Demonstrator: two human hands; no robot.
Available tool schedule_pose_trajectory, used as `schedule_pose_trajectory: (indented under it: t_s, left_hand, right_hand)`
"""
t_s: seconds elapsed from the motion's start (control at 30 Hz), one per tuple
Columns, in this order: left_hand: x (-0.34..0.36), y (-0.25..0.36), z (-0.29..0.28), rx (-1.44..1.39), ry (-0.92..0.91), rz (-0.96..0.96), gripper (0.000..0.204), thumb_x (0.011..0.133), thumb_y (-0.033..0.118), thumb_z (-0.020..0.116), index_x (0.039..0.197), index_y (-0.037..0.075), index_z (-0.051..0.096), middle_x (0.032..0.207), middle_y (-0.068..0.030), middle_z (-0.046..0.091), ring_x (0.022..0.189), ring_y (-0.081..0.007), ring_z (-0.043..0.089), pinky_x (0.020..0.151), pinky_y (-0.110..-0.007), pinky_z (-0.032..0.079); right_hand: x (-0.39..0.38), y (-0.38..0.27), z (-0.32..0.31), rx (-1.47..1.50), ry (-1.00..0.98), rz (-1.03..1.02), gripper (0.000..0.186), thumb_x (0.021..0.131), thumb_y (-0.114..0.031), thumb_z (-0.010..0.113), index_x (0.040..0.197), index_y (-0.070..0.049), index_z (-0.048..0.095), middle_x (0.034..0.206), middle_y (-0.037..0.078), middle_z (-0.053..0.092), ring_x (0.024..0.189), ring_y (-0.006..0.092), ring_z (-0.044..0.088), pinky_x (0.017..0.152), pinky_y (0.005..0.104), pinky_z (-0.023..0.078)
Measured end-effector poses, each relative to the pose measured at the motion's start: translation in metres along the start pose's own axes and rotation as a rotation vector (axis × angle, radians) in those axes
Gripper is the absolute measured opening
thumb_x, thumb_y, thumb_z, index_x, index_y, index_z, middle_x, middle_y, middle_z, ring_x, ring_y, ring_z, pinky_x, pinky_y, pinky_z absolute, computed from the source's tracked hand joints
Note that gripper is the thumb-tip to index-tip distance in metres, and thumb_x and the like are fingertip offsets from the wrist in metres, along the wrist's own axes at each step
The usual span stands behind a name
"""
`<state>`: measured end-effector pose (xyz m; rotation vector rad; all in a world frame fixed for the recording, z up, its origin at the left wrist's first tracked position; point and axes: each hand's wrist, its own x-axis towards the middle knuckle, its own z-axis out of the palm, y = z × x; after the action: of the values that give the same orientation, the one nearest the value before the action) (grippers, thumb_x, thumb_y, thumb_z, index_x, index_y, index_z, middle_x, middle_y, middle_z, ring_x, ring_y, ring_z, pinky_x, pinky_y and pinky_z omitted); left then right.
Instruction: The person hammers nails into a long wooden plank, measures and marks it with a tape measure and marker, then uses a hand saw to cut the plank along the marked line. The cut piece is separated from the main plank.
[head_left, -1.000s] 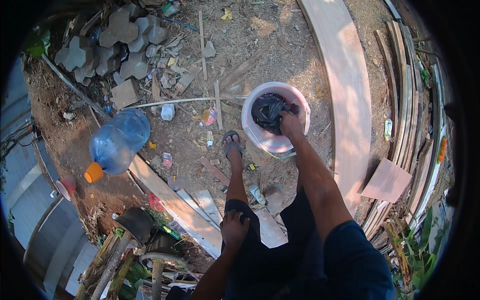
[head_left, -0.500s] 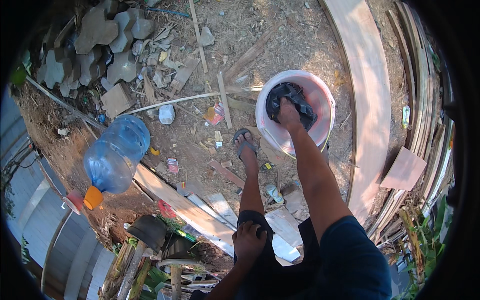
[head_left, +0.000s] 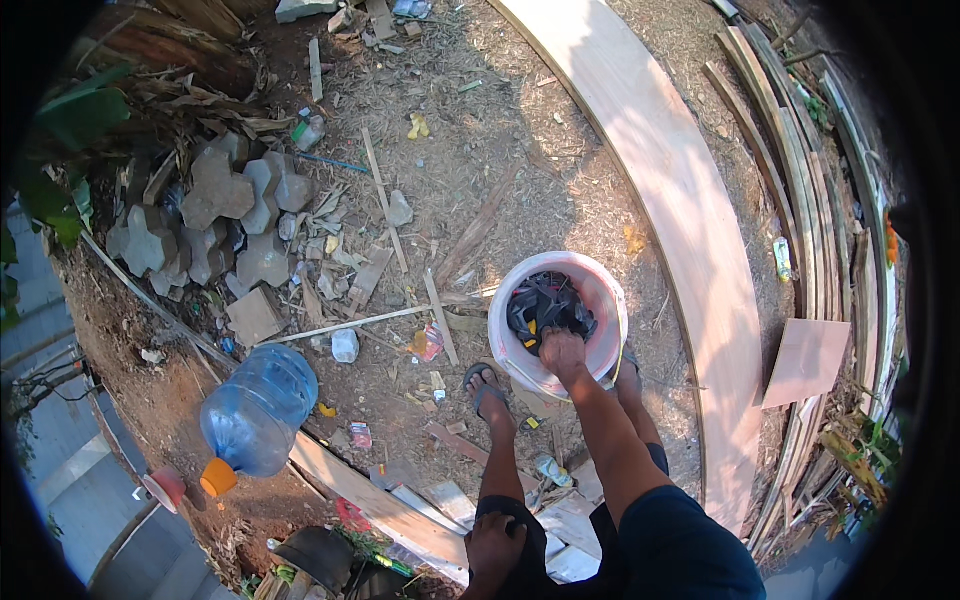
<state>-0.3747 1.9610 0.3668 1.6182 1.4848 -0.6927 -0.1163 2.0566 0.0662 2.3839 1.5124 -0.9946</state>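
Note:
My right hand reaches into a white, pink-stained bucket, its fingers closed on a crumpled black plastic bag. The fingertips are hidden in the plastic's folds. Something small and yellow shows among the folds beside the hand. The bucket stands upright on the dirt between my feet, its wire handle hanging down on the near side. My left hand lies over my left knee, fingers laid along it and holding nothing.
A blue water jug with an orange cup over its mouth lies at left, near a pink container. Concrete pavers are piled at far left. Long planks run along the right, and litter and wood scraps dot the ground.
The view has shifted, showing more ground at the far side. My right hand has moved to the near side of the bag, whose folds have changed shape. The left hand stays on the knee.

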Motion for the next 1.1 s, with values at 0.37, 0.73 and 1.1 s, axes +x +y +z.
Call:
schedule_pose_trajectory:
  t_s: [0.37, 0.73, 1.1]
  left_hand:
    - [-0.013, 0.0, 0.001, 0.069, 0.051, 0.124, 0.033, 0.085, 0.034, 0.064, 0.104, 0.008, 0.069, 0.11, -0.0157, 0.067, 0.1, -0.033, 0.065, 0.088, -0.044, 0.053]
    - [-0.024, -0.021, 0.044, 0.066, 0.291, 0.298, 0.023, 0.082, 0.029, 0.07, 0.089, 0.008, 0.065, 0.096, -0.0169, 0.066, 0.084, -0.0388, 0.064, 0.073, -0.05, 0.052]
    - [-0.019, 0.004, 0.006, 0.078, 0.089, 0.174, 0.025, 0.087, 0.031, 0.062, 0.091, 0.007, 0.068, 0.099, -0.0169, 0.065, 0.091, -0.0355, 0.064, 0.078, -0.046, 0.054]
  right_hand:
    - [-0.023, -0.006, -0.016, 0.456, -0.132, 0.203, 0.044, 0.086, -0.01, 0.052, 0.13, -0.005, 0.05, 0.13, 0.021, 0.053, 0.117, 0.0405, 0.058, 0.095, 0.0488, 0.051]
    - [0.028, 0.01, 0.028, 0.265, -0.396, 0.254, 0.049, 0.077, -0.04, 0.073, 0.115, -0.009, 0.067, 0.118, 0.017, 0.067, 0.115, 0.0333, 0.062, 0.1, 0.0432, 0.05]
    - [0.024, 0.022, -0.021, 0.355, -0.469, -0.009, 0.049, 0.079, -0.039, 0.062, 0.117, -0.008, 0.07, 0.119, 0.024, 0.065, 0.114, 0.0364, 0.063, 0.101, 0.0405, 0.048]
